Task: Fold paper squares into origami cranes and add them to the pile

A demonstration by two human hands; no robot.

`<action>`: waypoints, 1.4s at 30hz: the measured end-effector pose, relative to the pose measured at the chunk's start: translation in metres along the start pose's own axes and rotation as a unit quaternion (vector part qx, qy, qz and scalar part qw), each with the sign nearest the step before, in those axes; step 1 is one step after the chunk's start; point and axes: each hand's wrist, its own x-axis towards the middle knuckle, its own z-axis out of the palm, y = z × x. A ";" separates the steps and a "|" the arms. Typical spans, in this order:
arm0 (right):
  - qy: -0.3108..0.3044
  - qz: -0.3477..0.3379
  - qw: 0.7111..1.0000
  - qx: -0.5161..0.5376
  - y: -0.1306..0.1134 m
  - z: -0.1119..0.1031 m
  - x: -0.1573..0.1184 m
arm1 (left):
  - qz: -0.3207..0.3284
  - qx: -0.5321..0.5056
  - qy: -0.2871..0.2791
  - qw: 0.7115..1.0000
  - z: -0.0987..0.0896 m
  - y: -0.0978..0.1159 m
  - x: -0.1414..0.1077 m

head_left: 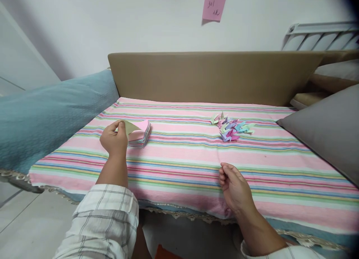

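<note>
Between the thumb and fingers of my left hand [114, 139] is a thin yellow-green sheet of paper [130, 127], pinched by its edge. The sheet is lifted at the near left side of a stack of coloured paper [145, 135], partly covering it; a pink sheet shows on top. My right hand [236, 188] is over the striped cloth near the front edge, fingers curled in and thumb against the index finger, with nothing visible in it. Beyond that hand lies a cluster of folded paper cranes [231, 129] in green, purple, pink and blue.
A striped cloth [179, 147] covers the sofa seat, with a brown backrest [207, 77] behind. A blue-covered armrest [64, 113] bounds the left side; a grey cushion [328, 128] leans at the right. On the wall hangs a pink note [214, 5].
</note>
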 end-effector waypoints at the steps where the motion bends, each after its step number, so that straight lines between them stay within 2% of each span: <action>1: -0.001 0.000 1.000 -0.001 0.000 0.000 0.000 | -0.011 -0.014 0.004 1.000 0.001 0.002 0.000; 4: -0.001 0.000 1.000 -0.004 -0.001 0.001 0.000 | -0.041 -0.073 0.014 0.996 0.003 0.014 -0.005; 7: -0.004 -0.007 1.000 -0.005 -0.002 0.001 0.000 | -0.047 -0.170 0.014 0.984 0.002 0.037 -0.019; 10: -0.004 -0.013 1.000 -0.004 -0.002 0.002 0.000 | -0.027 -0.223 -0.029 0.974 0.002 0.061 -0.046; 12: -0.001 -0.018 1.000 -0.005 -0.002 0.002 0.001 | 0.021 -0.231 -0.100 0.967 0.006 0.070 -0.069; 14: -0.003 -0.028 0.999 -0.020 -0.003 0.002 0.002 | 0.106 -0.211 -0.191 0.953 0.011 0.072 -0.093; 17: -0.023 -0.063 0.991 -0.118 -0.006 -0.002 0.006 | 0.227 -0.169 -0.347 0.894 0.019 0.070 -0.127; 19: -0.060 -0.113 0.960 -0.247 -0.010 -0.006 0.012 | 0.266 -0.159 -0.422 0.852 0.020 0.068 -0.145; 20: -0.095 -0.143 0.931 -0.321 -0.012 -0.009 0.016 | 0.278 -0.156 -0.448 0.835 0.020 0.067 -0.152; 23: -0.181 -0.244 0.805 -0.509 -0.015 -0.019 0.025 | 0.299 -0.138 -0.489 0.808 0.014 0.068 -0.167; 25: -0.223 -0.274 0.727 -0.589 -0.016 -0.023 0.030 | 0.302 -0.135 -0.503 0.799 0.010 0.068 -0.171; 26: -0.237 -0.277 0.698 -0.616 -0.016 -0.025 0.031 | 0.304 -0.139 -0.506 0.795 0.007 0.068 -0.172; 28: -0.256 -0.279 0.659 -0.650 -0.015 -0.027 0.033 | 0.313 -0.157 -0.513 0.784 0.003 0.068 -0.173; 30: -0.260 -0.291 0.641 -0.661 -0.015 -0.028 0.035 | 0.337 -0.188 -0.523 0.760 -0.002 0.067 -0.172; 33: -0.266 -0.307 0.632 -0.660 -0.014 -0.030 0.039 | 0.377 -0.228 -0.537 0.719 -0.009 0.066 -0.170; 35: -0.284 -0.303 0.628 -0.658 -0.012 -0.033 0.042 | 0.398 -0.218 -0.539 0.710 -0.012 0.066 -0.169; 38: -0.303 -0.305 0.614 -0.662 -0.007 -0.036 0.046 | 0.424 -0.140 -0.527 0.723 -0.015 0.063 -0.168; 42: -0.287 -0.310 0.597 -0.683 -0.002 -0.035 0.048 | 0.430 -0.029 -0.496 0.753 -0.014 0.059 -0.167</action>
